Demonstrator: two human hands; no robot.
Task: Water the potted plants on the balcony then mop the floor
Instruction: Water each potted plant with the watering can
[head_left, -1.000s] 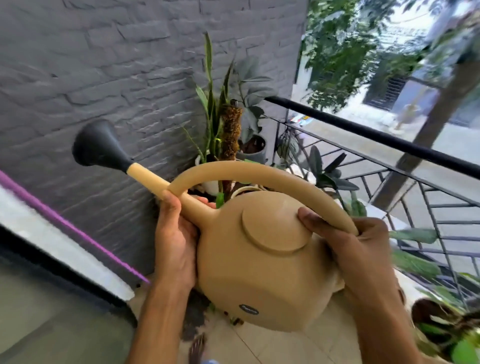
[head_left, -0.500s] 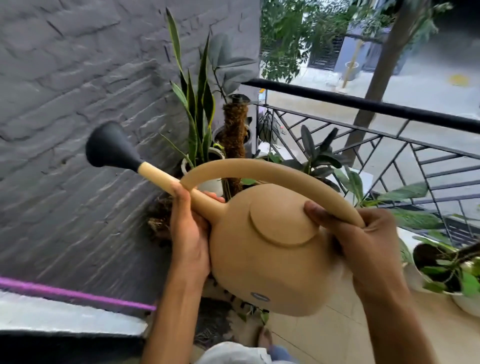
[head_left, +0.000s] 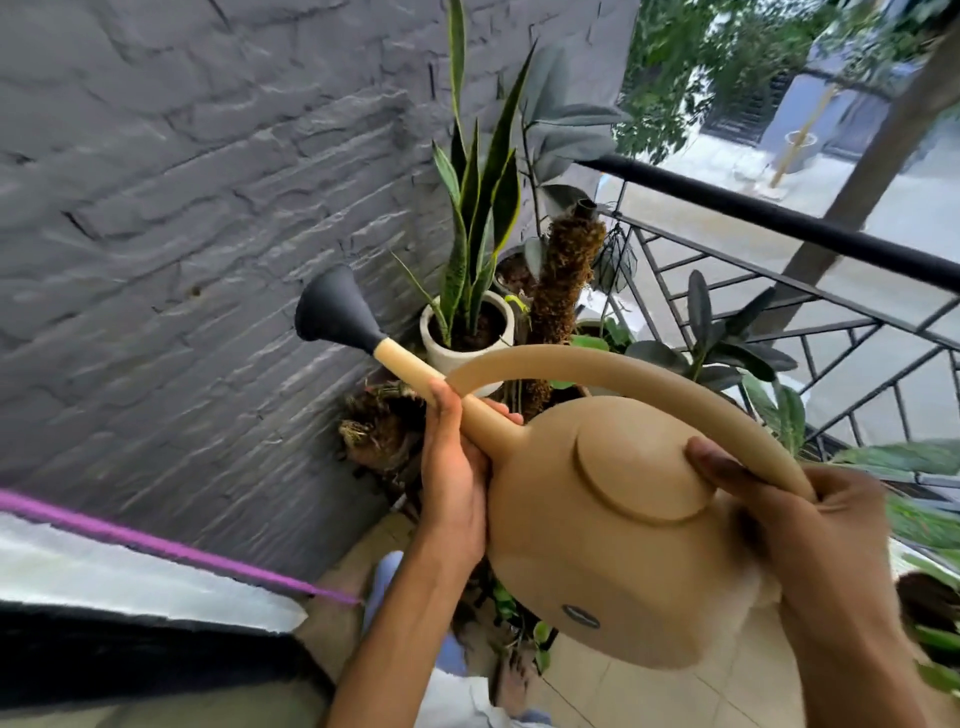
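I hold a tan watering can (head_left: 613, 545) in front of me with both hands. My right hand (head_left: 810, 530) grips the rear end of its arched handle. My left hand (head_left: 452, 467) wraps round the base of the spout. The spout ends in a dark grey rose (head_left: 335, 312) that points up and left toward the wall. Just behind the rose stands a snake plant in a white pot (head_left: 457, 343). A moss pole (head_left: 561, 280) and a dark-leaved plant (head_left: 722, 343) stand beyond the can. No water shows at the rose.
A grey brick wall (head_left: 208, 234) runs along the left. A black metal railing (head_left: 779, 223) borders the right, with leafy pots (head_left: 930, 603) below it. A purple stick (head_left: 156, 543) leans across the lower left. Beige floor tiles (head_left: 623, 691) and my feet lie under the can.
The view has swung down and toward the corner plants. The can and both hands keep the same grip, with the rose now close beside the snake plant's pot.
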